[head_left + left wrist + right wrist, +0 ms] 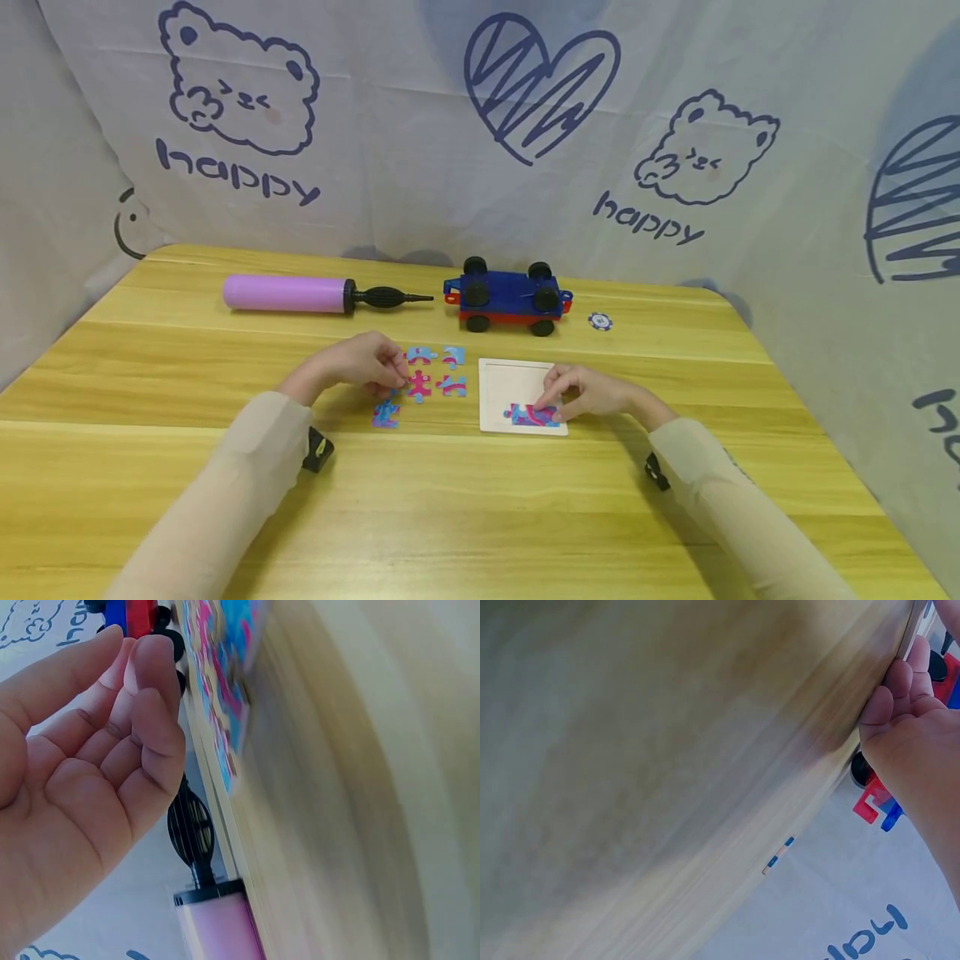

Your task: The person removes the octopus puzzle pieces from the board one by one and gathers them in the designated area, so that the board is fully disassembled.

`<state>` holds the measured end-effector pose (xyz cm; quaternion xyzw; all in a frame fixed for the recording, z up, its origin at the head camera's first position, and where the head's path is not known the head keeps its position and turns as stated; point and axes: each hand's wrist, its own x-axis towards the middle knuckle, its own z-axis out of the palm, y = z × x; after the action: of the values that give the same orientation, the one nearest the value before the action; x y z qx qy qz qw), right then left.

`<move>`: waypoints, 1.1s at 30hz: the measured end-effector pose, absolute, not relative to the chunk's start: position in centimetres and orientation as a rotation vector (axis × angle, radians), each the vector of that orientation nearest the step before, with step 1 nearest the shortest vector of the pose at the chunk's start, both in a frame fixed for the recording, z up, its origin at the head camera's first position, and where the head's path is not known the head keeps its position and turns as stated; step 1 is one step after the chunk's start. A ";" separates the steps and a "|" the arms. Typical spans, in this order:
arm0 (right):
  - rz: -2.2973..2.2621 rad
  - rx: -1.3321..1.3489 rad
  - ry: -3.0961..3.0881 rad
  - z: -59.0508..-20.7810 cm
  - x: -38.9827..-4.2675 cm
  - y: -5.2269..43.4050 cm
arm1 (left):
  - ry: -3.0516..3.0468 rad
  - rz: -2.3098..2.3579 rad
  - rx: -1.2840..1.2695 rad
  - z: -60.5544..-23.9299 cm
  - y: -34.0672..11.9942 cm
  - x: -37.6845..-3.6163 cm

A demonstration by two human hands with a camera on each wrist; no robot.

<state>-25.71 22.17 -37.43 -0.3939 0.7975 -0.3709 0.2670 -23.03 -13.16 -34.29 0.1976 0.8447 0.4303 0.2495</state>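
Puzzle pieces [433,375] lie loose in a small cluster on the wooden table [480,500], just left of the white puzzle tray [517,379], within easy reach of both hands. The left hand [360,362] has its fingertips curled onto the pink piece [418,385] at the cluster's edge, apparently pinching it, though the wrist view shows the fingers only loosely bent. The right hand [588,396] rests on the tray's lower right corner, fingers bent and pressing down beside the joined pieces [532,414] already seated there, seemingly steadying them. Farther back, well apart from the work, sit a purple air pump [288,293], a blue and red toy car chassis [508,297] and a small blue and white chip [600,321], before a printed cloth backdrop [480,125].
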 end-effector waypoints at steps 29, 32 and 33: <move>-0.968 -0.948 2.250 -37.3 -25.8 22.3 | 2.238 1.233 0.646 -34.2 -6.8 -24.2; -0.971 -0.940 2.245 -37.3 -25.8 22.3 | 2.245 1.222 0.635 -34.2 -6.1 -24.3; -0.971 -0.938 2.244 -37.3 -25.8 22.3 | 2.242 1.227 0.626 -34.3 -5.9 -24.4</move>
<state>-25.76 22.25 -37.30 -0.3460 0.8278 -0.3581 0.2584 -24.39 -5.89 -34.26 0.2303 0.8245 0.4511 0.2524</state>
